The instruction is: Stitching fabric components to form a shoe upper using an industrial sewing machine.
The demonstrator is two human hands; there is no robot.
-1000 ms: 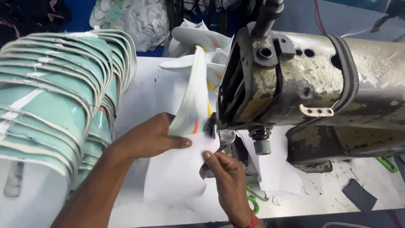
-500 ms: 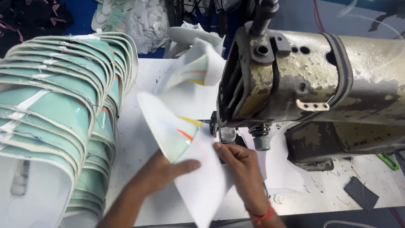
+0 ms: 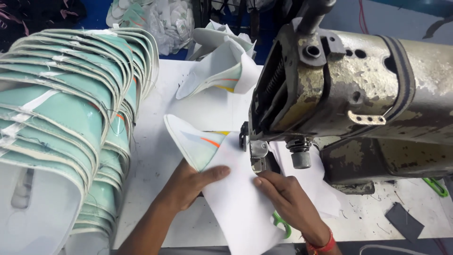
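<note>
The white piece (image 3: 226, 189), long axis running toward the needle (image 3: 257, 158), is pressed flat by both open hands, left (image 3: 191, 182) and right (image 3: 283, 196), the right nearer the needle.

Fabric piece (image 3: 222, 189) lying on table (image 3: 155, 156), front of sewing machine (image 3: 349, 89). Left hand (image 3: 188, 184) resting on piece's left side, right hand (image 3: 288, 200) on right. Stacked pieces (image 3: 61, 123) sitting far left. Scissors (image 3: 282, 224) lying under right hand.
</note>
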